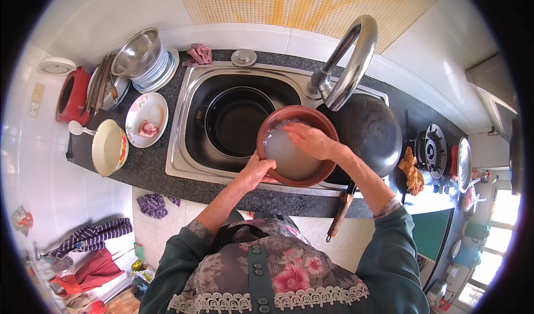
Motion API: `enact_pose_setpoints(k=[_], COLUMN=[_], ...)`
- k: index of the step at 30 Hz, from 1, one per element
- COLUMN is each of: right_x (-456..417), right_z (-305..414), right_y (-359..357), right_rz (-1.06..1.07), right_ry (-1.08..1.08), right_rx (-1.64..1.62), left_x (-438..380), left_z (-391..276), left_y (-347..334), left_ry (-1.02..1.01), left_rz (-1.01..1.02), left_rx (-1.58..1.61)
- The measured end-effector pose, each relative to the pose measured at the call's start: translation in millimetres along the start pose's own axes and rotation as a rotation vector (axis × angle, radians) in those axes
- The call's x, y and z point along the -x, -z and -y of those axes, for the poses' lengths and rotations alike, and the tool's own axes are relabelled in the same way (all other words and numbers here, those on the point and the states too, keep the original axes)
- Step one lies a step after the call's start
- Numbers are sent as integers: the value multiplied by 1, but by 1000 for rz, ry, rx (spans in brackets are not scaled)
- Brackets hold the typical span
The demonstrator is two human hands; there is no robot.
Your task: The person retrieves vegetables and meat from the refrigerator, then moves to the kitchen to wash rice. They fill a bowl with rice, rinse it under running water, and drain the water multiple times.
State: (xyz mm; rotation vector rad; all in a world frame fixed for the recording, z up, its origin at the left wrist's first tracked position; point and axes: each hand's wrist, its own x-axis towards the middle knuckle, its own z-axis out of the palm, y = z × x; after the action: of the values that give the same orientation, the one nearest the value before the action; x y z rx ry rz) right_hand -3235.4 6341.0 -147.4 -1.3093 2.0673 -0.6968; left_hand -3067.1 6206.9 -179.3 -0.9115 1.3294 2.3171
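A reddish-brown bowl (267, 126) is held above the divider of the double sink, full of cloudy whitish water (292, 159). My left hand (259, 170) grips its near left side, thumb over the rim and fingers underneath. Inside the bowl, my right hand (311, 140) is at the water's surface with fingers extended; I see nothing held in it. A round black pan (240, 122) sits in the left sink basin (196, 147). Over the right basin lies an upturned dark wok (369, 126), its wooden handle (340, 218) jutting past the counter edge.
The chrome faucet (354, 59) arches close behind the bowl. To the left stand a plate with a piece of raw meat (148, 128), an enamel pot (108, 151), stacked dishes under a steel bowl (139, 53) and chopsticks (100, 84). At right are a brown cloth (411, 172) and a gas burner (434, 150).
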Motion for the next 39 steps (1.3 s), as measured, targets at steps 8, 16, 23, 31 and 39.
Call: enact_pose_setpoints(k=[8, 16, 23, 31, 39], right_x=[21, 13, 2, 29, 76], right_z=[-10, 8, 3, 21, 18], right_y=[7, -35, -58, -10, 11], right_rz=[-15, 30, 136, 39, -175], right_ry=[18, 55, 6, -285, -235], right_rx=[615, 200, 187, -893, -1231], left_x=[-3, 7, 4, 5, 1], left_z=[1, -7, -7, -6, 1], left_y=[-1, -8, -7, -7, 0], left_ry=[1, 8, 22, -1, -16], left_rz=[33, -75, -42, -46, -1], left_rx=[-10, -5, -4, 25, 44])
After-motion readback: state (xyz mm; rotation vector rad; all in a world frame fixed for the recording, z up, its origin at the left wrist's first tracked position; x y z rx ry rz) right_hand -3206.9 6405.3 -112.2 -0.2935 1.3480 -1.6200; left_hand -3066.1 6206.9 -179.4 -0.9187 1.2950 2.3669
